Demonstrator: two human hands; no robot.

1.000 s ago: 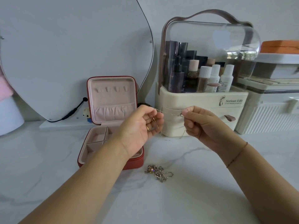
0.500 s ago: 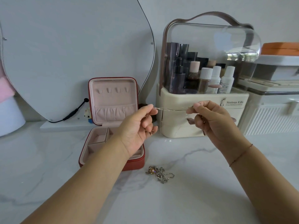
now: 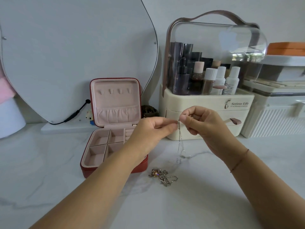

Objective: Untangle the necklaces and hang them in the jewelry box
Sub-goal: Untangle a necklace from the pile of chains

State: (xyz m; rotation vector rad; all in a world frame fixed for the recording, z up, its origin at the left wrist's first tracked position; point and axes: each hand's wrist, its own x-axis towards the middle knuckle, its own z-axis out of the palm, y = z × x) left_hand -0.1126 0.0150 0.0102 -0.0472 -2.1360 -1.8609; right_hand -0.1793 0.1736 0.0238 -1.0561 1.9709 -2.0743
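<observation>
A thin silver necklace (image 3: 179, 142) hangs doubled from my fingertips, its lower end just above the marble. My left hand (image 3: 153, 131) and my right hand (image 3: 203, 124) both pinch its top, fingertips nearly touching, in front of the cream organizer. A tangled heap of necklaces (image 3: 162, 176) with a small pearl lies on the counter below. The red jewelry box (image 3: 113, 171) stands open to the left, pink-lined, with a row of hooks (image 3: 113, 91) and a pocket in its upright lid and bare compartments in its base.
A cream cosmetics organizer (image 3: 206, 103) with a clear dome, bottles and drawers stands right behind my hands. White storage boxes (image 3: 277, 119) sit at the right. A large mirror (image 3: 74, 52) with a black cable leans at the back left. The marble counter (image 3: 189, 204) stretches toward me.
My hands held the chain stretched level between them. Now they have come together at its top and the chain hangs down doubled.
</observation>
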